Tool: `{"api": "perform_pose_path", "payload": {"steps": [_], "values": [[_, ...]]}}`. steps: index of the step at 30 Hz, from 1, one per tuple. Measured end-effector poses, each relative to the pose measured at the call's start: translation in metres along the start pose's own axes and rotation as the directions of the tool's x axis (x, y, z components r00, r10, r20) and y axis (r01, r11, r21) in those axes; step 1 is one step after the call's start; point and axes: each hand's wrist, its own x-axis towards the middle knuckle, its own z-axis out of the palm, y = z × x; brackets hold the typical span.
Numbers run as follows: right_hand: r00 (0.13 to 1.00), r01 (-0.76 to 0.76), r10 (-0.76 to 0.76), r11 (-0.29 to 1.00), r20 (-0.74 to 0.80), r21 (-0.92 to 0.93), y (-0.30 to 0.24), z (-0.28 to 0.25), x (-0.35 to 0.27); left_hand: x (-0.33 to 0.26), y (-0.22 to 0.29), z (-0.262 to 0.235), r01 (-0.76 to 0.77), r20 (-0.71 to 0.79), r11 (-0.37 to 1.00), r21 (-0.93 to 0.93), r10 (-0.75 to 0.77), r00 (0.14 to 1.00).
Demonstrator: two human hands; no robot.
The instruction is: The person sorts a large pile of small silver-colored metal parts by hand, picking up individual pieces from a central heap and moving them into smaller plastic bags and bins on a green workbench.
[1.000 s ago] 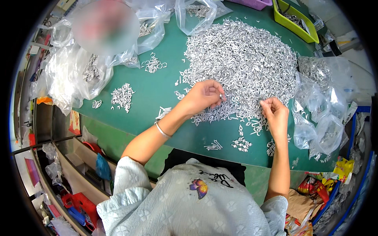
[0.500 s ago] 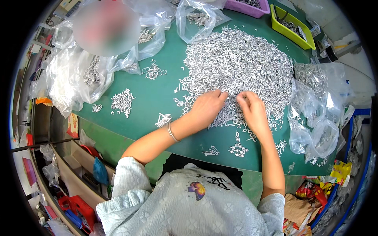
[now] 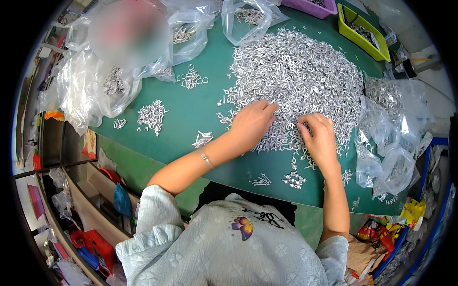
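Observation:
A broad heap of small silver metal pieces (image 3: pixel 296 71), many of them hook- or ring-shaped, covers the middle of the green table (image 3: pixel 191 112). At its near left edge, my left hand (image 3: pixel 254 123) has its fingers bent together against the pieces. My right hand (image 3: pixel 318 136) hovers over the near right part, thumb and forefinger curled towards each other. Whatever either hand pinches is too small to name. Smaller sorted groups lie around: short silver pins (image 3: pixel 202 138) by my left wrist, more pins (image 3: pixel 260 180) nearest me, and round-headed pieces (image 3: pixel 294 180) beside them.
Clear plastic bags of metal parts stand at the left (image 3: pixel 71 90), the back (image 3: pixel 245 21) and the right (image 3: pixel 393 157). Purple (image 3: pixel 310 8) and yellow-green (image 3: pixel 365 40) baskets sit at the far right. More silver piles (image 3: pixel 151 117) lie on the left.
My left hand has shifted slightly up on the heap's edge, while my right hand has moved a little right and nearer to me. The whole view has shifted slightly.

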Motion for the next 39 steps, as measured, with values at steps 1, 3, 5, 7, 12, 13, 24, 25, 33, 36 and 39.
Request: {"api": "perform_pose_path", "payload": {"steps": [1, 3, 5, 7, 12, 13, 24, 25, 33, 36, 39], "values": [[1.000, 0.014, -0.014, 1.000, -0.018, -0.019, -0.004, 0.006, 0.006, 0.003, -0.006, 0.005, -0.020, 0.000, 0.998, 0.057, 0.020, 1.000], [0.997, 0.057, -0.058, 0.998, -0.046, -0.032, -0.004, 0.014, 0.016, 0.007, -0.015, 0.012, -0.060, 0.004, 0.984, 0.170, 0.060, 0.998], [0.995, 0.091, -0.095, 0.991, -0.040, -0.094, 0.001, 0.021, 0.017, 0.007, -0.017, 0.012, -0.065, 0.026, 0.987, 0.149, 0.061, 0.998], [0.990, 0.119, -0.128, 0.983, -0.052, -0.138, 0.005, 0.024, 0.016, 0.006, -0.019, 0.008, -0.045, 0.011, 0.991, 0.122, 0.044, 0.999], [0.980, 0.168, -0.171, 0.985, -0.098, -0.030, -0.008, 0.024, 0.019, 0.002, -0.014, -0.004, 0.163, -0.003, 0.968, -0.191, -0.167, 0.986], [0.978, 0.193, -0.197, 0.979, -0.070, -0.061, -0.012, 0.031, 0.021, 0.002, -0.014, -0.004, 0.158, -0.021, 0.969, -0.192, -0.165, 0.986], [0.953, -0.291, 0.246, 0.589, 0.176, 0.754, 0.005, 0.023, 0.017, -0.006, -0.026, -0.031, 0.543, 0.450, 0.321, -0.776, -0.322, 0.833], [0.927, -0.348, 0.255, 0.312, 0.274, 0.884, 0.004, 0.016, 0.018, -0.007, -0.029, -0.031, 0.551, 0.480, 0.240, -0.799, -0.297, 0.826], [0.944, -0.330, 0.230, 0.588, 0.238, 0.738, 0.004, 0.029, 0.028, -0.009, -0.030, -0.024, 0.496, 0.335, 0.462, -0.735, -0.389, 0.858], [0.993, -0.119, 0.119, 0.990, 0.003, 0.082, -0.026, 0.034, 0.034, -0.007, -0.016, -0.031, 0.375, 0.055, 0.823, -0.426, -0.390, 0.919], [0.999, 0.002, -0.011, 0.988, -0.052, -0.155, -0.024, 0.049, 0.034, -0.004, -0.020, -0.026, 0.254, -0.063, 0.900, -0.354, -0.293, 0.954]]}}
